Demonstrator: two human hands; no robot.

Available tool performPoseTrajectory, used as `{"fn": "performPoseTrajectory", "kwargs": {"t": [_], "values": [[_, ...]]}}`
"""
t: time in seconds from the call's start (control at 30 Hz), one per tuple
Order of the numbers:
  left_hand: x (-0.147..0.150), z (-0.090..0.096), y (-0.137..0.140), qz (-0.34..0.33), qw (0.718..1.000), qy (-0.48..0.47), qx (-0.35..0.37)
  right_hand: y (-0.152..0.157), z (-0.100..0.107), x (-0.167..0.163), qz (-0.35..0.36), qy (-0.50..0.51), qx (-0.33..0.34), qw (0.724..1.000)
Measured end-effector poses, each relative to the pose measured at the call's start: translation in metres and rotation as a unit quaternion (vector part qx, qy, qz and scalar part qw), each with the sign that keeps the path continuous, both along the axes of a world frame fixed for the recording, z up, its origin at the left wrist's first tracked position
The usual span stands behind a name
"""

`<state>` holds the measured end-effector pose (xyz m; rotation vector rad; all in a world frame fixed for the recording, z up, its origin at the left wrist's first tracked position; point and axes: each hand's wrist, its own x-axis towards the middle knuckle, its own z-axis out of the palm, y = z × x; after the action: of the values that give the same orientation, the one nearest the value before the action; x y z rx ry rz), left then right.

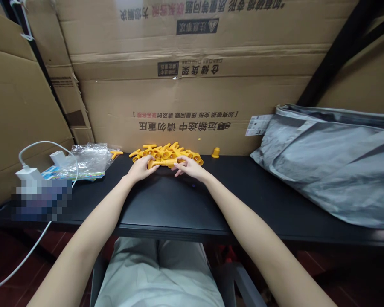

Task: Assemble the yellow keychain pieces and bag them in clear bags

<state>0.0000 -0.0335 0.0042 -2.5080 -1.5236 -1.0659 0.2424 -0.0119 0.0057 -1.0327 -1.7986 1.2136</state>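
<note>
Between my two hands lies a yellow plastic piece (164,163), held sideways just above the table's far part. My left hand (141,169) is closed on its left end, thumb and fingers pinching it. On the right end my right hand (192,168) closes with thumb and forefinger, the other fingers curled below. Right behind the hands sits a pile of yellow plastic parts (174,152), some with T-shaped handles and some with round cup-like openings. The fingers hide part of the held piece, and its exact kind is unclear.
One yellow T-shaped part (116,154) lies left, by clear plastic bags (89,157). A yellow bell-shaped part (215,152) stands right. A white charger (28,175) with cable is far left. A grey bag (326,166) occupies the black table's (176,209) right; cardboard (192,96) walls the back.
</note>
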Motion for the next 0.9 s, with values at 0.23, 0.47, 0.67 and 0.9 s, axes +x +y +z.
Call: {"fn": "performPoseTrajectory", "kwargs": {"t": [0.23,0.47,0.67,0.9], "values": [[0.000,-0.002,0.001,-0.001,1.000,0.008,0.013,-0.008,0.008,-0.002,-0.015,0.024,-0.014,0.999],[0.001,-0.002,-0.001,-0.002,1.000,0.007,0.021,-0.010,0.008,-0.005,-0.015,0.044,-0.033,0.998],[0.002,-0.001,-0.001,-0.007,1.000,0.006,0.019,-0.011,0.009,-0.009,-0.031,0.042,-0.041,0.998],[0.002,-0.002,0.000,-0.010,1.000,0.013,0.002,-0.014,0.011,-0.012,-0.048,0.027,-0.057,0.997]]}}
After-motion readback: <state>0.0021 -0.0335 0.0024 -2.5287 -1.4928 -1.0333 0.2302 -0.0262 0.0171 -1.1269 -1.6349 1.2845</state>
